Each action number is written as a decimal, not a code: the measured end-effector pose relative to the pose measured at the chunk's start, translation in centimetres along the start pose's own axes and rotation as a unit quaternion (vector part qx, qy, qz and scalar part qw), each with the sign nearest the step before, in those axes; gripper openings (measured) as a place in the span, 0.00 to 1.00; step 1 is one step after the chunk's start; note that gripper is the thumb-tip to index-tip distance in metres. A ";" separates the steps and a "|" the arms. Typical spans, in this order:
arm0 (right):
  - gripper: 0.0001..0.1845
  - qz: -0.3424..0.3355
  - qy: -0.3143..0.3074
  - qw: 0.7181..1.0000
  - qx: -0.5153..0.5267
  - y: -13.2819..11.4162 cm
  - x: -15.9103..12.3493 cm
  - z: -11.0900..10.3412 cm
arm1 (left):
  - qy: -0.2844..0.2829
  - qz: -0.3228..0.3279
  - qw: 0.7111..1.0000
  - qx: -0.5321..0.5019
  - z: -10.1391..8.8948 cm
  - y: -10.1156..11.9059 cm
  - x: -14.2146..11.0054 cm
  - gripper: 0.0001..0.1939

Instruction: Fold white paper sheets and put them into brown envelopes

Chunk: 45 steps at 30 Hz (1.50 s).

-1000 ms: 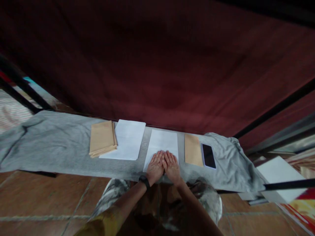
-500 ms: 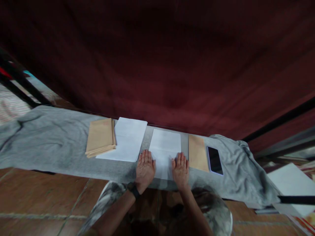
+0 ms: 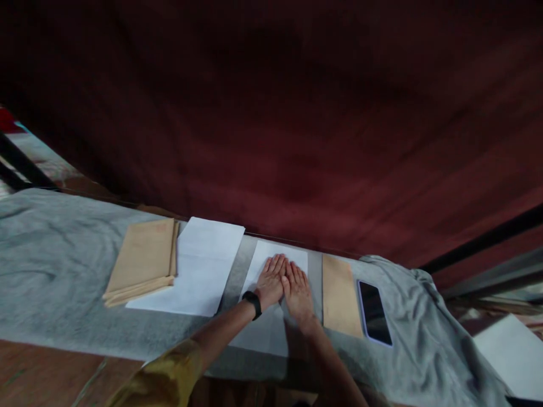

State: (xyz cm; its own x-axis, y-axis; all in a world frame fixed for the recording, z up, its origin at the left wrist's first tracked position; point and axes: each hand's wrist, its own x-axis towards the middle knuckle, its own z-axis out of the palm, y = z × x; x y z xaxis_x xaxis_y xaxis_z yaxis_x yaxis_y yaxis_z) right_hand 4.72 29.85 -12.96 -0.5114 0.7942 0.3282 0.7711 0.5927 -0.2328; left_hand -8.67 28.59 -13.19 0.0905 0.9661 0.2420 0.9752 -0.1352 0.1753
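Observation:
A white sheet of paper (image 3: 265, 333) lies on a grey cloth, right in front of me. Flat on its upper half rests my left hand (image 3: 270, 281), fingers stretched out, a dark band at the wrist. My right hand (image 3: 297, 291) lies close against it, also flat with palm down on the sheet. Neither hand holds anything. Just right of the sheet is a single brown envelope (image 3: 340, 297). To the left lie more white sheets (image 3: 207, 265), partly covered by a stack of brown envelopes (image 3: 144, 254).
A phone (image 3: 375, 312) with a dark screen lies right of the single envelope. Grey cloth (image 3: 63, 271) covers the long surface and bunches up at the right. A dark red curtain (image 3: 271, 141) hangs behind it. Black bars (image 3: 487, 240) stand at both sides.
My hands have moved from the sheet's two side edges to its middle and upper part, now side by side. The view has shifted, with the surface closer.

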 end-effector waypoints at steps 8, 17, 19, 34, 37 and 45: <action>0.28 0.067 0.028 0.996 -0.052 1.5 0.7 0.6 | 0.045 -0.144 0.988 0.028 -1.4 -3.3 0.1 0.30; 0.31 0.119 0.030 0.991 -0.058 2.6 1.2 1.3 | 0.096 -0.204 0.974 0.007 -2.8 -3.7 -2.4 0.27; 0.32 0.123 0.030 0.990 -0.058 2.5 1.2 1.3 | 0.082 -0.216 0.973 -0.007 -3.8 -3.7 -3.0 0.25; 0.28 0.178 0.032 0.983 -0.022 1.0 0.3 -0.1 | 0.033 -0.295 0.954 -0.033 -4.9 -4.6 -6.9 0.23; 0.28 0.192 0.005 0.981 -0.004 1.0 -0.3 -1.3 | 0.003 -0.293 0.953 -0.074 -5.4 -5.1 -7.6 0.20; 0.27 0.182 -0.033 0.983 -0.010 0.3 -3.4 -3.3 | 0.043 -0.349 0.918 -0.182 -6.4 -3.9 -8.5 0.18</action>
State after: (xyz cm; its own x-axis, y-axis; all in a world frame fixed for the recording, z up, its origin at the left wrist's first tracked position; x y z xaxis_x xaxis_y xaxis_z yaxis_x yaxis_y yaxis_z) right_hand 7.92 26.92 -11.12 -0.2228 0.9608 0.1652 0.9147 0.2646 -0.3056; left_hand -14.54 19.53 -9.81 -0.5620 0.8269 0.0204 0.6558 0.4304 0.6203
